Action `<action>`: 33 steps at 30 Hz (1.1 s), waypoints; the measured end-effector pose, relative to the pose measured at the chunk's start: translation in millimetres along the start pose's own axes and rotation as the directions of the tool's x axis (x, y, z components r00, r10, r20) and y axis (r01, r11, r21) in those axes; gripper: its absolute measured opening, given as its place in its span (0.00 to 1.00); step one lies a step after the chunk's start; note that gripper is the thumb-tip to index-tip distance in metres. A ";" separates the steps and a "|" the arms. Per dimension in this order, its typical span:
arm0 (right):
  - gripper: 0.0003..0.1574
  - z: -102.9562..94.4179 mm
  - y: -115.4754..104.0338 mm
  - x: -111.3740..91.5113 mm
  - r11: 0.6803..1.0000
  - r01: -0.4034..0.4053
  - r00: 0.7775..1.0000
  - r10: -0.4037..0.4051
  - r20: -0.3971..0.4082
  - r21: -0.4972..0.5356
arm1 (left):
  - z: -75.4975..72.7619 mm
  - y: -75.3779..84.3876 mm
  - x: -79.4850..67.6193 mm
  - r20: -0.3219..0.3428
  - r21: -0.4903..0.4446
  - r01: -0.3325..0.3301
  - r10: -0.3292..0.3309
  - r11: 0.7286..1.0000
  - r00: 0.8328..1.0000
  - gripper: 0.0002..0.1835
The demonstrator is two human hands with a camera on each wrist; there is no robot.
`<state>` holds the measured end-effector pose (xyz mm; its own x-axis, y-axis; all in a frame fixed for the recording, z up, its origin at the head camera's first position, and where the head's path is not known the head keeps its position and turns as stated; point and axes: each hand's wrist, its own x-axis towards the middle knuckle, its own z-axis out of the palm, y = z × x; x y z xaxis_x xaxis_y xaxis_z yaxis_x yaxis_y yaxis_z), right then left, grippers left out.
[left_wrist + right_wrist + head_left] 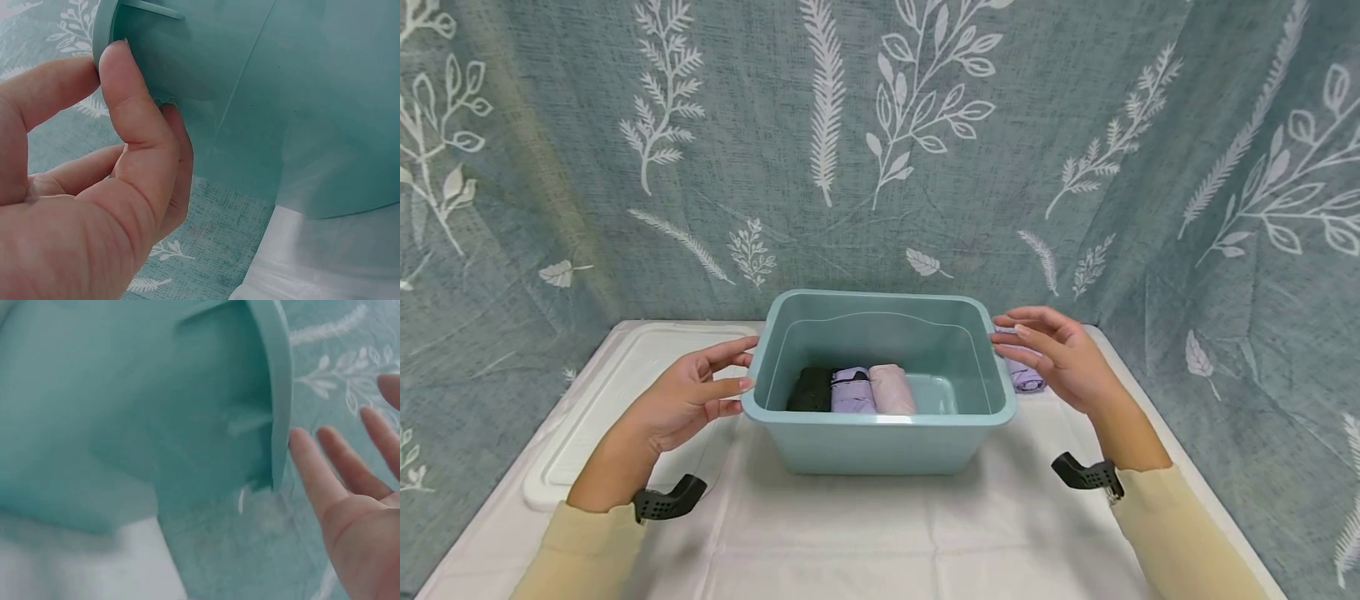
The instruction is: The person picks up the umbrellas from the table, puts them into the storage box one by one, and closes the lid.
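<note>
A light blue-green plastic bin [880,446] stands upright on the white cloth. Inside, along its near left side, lie a dark rolled cloth [811,390], a lilac rolled cloth [853,392] and a pale pink rolled cloth [892,389]. My left hand [681,396] is at the bin's left rim, its fingers loosely bent and the tips against the outer edge; the left wrist view shows the thumb [128,94] right under the lip. At the right rim, my right hand [1060,354] has its fingers spread, with one fingertip right beside the edge in the right wrist view.
A white lid [580,425] lies flat at the left, partly behind my left hand. Behind my right hand sits another lilac rolled cloth [1028,379], partly hidden. A teal leaf-patterned curtain [737,125] encloses the back and sides of the table [835,542].
</note>
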<state>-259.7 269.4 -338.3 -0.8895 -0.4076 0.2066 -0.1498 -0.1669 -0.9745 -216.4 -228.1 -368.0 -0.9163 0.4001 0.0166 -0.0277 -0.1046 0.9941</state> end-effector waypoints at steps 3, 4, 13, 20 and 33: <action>0.16 -8.4 10.5 -9.1 0.997 0.080 0.994 -0.080 -0.069 0.000 | -0.3 -1.1 -0.6 -0.004 -0.001 -0.001 0.001 1.000 1.000 0.37; 0.15 -11.7 14.2 -11.7 0.994 0.107 0.990 -0.106 -0.095 0.001 | -0.4 -1.4 -0.7 -0.005 0.000 -0.002 0.002 1.000 1.000 0.37; 0.15 -51.9 47.5 -25.6 0.969 0.245 0.918 -0.242 -0.315 -0.029 | 0.2 -1.1 -1.2 -0.010 0.005 -0.014 0.014 1.000 1.000 0.37; 0.12 -77.7 65.9 -28.2 0.963 0.207 0.840 -0.265 -0.474 -0.172 | 0.7 1.0 -0.8 -0.008 0.010 -0.025 0.025 1.000 1.000 0.36; 0.19 -114.9 84.8 -14.4 0.796 -0.246 0.725 -0.228 -0.650 -0.553 | 0.6 -0.7 -0.9 -0.022 -0.001 -0.009 0.009 1.000 1.000 0.37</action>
<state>-309.2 364.3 -433.9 -0.8914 0.3263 0.3147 -0.1390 0.4639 -0.8749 -215.3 -227.8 -368.6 -0.9253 0.3786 0.0232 -0.0196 -0.1089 0.9939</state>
